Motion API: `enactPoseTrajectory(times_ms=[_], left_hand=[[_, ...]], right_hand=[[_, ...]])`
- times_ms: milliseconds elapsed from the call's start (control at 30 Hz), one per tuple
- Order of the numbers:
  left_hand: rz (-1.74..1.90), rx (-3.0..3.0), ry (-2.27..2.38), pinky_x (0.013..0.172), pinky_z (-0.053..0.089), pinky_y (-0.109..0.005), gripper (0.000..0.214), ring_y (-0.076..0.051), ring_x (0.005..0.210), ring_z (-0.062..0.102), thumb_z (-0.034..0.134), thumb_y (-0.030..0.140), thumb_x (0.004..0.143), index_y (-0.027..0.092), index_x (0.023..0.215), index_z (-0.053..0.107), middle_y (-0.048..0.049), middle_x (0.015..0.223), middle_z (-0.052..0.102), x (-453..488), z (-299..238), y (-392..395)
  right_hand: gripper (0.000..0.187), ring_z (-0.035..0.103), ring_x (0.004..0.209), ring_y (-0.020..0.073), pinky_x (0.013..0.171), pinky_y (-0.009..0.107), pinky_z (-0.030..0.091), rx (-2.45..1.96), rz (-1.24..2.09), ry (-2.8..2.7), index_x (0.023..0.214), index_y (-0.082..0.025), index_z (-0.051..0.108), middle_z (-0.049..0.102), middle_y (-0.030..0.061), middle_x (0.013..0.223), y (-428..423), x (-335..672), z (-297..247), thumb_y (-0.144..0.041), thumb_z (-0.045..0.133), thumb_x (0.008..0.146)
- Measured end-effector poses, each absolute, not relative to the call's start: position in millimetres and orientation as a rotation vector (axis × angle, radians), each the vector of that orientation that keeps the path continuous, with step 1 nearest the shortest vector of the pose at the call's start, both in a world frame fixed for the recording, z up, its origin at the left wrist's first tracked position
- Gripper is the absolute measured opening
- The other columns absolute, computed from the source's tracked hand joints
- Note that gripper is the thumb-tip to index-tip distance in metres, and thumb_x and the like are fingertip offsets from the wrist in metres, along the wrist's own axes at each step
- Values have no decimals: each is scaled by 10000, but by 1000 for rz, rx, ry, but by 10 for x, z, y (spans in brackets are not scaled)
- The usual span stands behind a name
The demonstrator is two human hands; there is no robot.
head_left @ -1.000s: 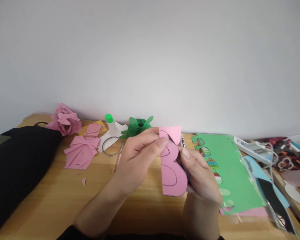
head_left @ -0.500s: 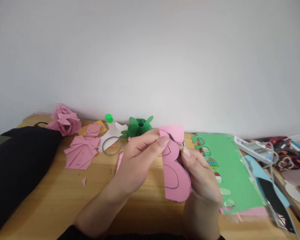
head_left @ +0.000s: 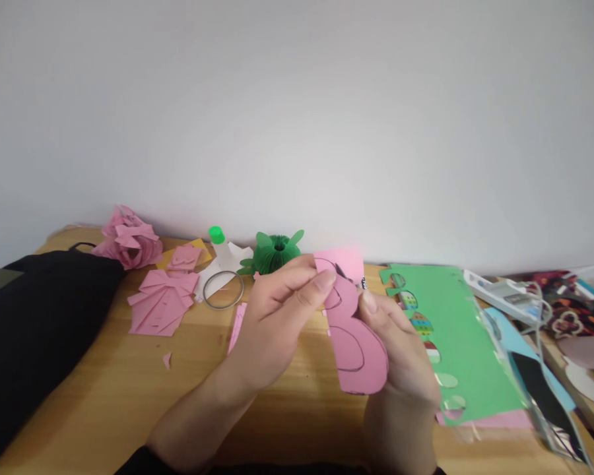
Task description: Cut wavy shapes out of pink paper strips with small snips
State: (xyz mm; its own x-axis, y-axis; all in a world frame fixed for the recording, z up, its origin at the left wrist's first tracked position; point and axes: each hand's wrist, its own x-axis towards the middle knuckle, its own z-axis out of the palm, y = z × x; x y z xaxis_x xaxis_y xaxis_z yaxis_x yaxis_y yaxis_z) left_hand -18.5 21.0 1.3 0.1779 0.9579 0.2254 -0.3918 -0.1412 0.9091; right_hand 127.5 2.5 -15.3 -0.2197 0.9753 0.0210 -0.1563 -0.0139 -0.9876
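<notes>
A pink paper cutout (head_left: 361, 353) with rounded lobes and black pencilled curves hangs in front of me. My left hand (head_left: 287, 310) pinches its upper left part between thumb and fingers. At the paper's right edge, my right hand (head_left: 400, 343) is closed around what look like scissors (head_left: 363, 283). Only a dark sliver and a small patch with black lettering show; the handles are hidden. Uncut pink paper (head_left: 350, 261) stands up behind the top of the lobes.
Left are a black bag (head_left: 44, 330), folded pink paper (head_left: 163, 303), a ring (head_left: 223, 290) and a glue stick (head_left: 218, 243). A green paper ornament (head_left: 277, 254) stands behind my left hand. Right lie a green sheet (head_left: 468, 343), a phone (head_left: 544, 402) and cables (head_left: 539, 330).
The lower end of the pink cutout has swung right and slightly up, showing more pink strip on the table behind. Both hands have stayed nearly in place.
</notes>
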Motion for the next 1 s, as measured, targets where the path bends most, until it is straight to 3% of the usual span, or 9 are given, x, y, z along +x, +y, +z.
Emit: enactPoseTrajectory(times_ms=[200, 1000], left_hand=[[1316, 1113, 654, 800, 430, -314, 327, -160, 810, 525, 545, 270, 957, 188, 643, 586, -21, 798, 550, -178, -12, 206], [1320, 1195, 703, 779, 463, -334, 338, -177, 781, 529, 525, 321, 962, 198, 650, 570, -29, 773, 565, -178, -8, 204]], right_hand=[[409, 339, 401, 125, 361, 264, 271, -997, 1372, -1150, 615, -262, 579, 376, -64, 446, 13, 1283, -166, -596, 663, 836], [424, 281, 376, 113, 327, 259, 220, -1026, 1390, -1150, 617, -260, 568, 385, -65, 450, -2, 1291, -164, -611, 643, 844]])
